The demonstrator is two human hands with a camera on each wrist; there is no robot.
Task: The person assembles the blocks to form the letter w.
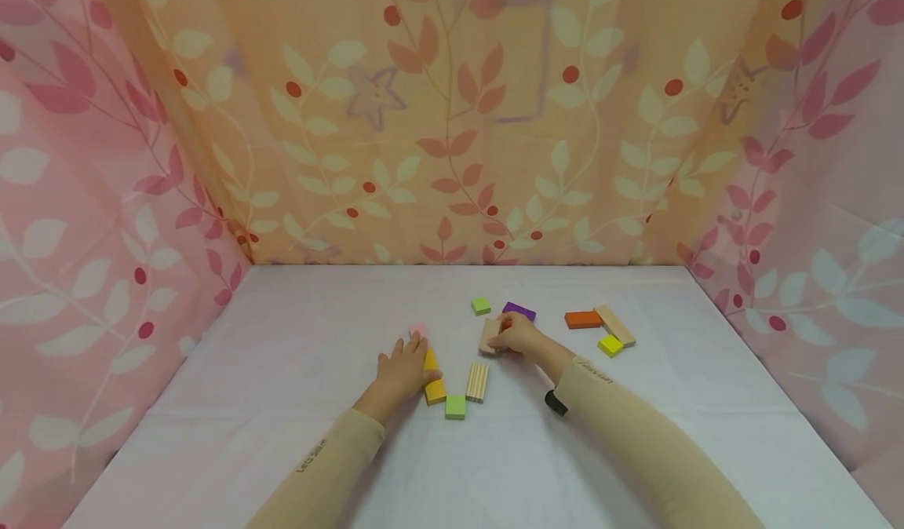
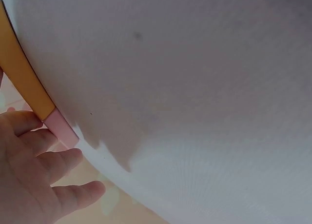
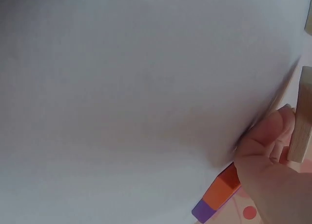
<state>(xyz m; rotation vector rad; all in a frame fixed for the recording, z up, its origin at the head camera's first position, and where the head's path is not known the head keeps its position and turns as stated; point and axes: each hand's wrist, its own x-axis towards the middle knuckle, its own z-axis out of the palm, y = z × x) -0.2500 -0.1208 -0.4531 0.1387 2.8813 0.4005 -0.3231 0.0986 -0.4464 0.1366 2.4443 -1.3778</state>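
Note:
My left hand [image 1: 402, 372] lies with its fingers extended along the left side of a yellow block [image 1: 434, 392]. A small pink block [image 1: 419, 330] is at its fingertips, and in the left wrist view the pink block [image 2: 61, 128] sits end to end with the long yellow block [image 2: 22, 77]. The right hand [image 1: 521, 334] pinches a plain wooden block [image 1: 489, 336] between thumb and fingers. That wooden block [image 3: 302, 116] stands at the fingertips in the right wrist view. Just behind the right hand is a purple block [image 1: 519, 310], partly hidden.
A striped wooden block [image 1: 477, 382] and a green block [image 1: 455, 407] lie between the forearms. Farther back is another green block [image 1: 481, 306]. To the right, an orange block [image 1: 583, 320], a long wooden block [image 1: 615, 326] and a yellow cube [image 1: 610, 346] are grouped on the white tabletop.

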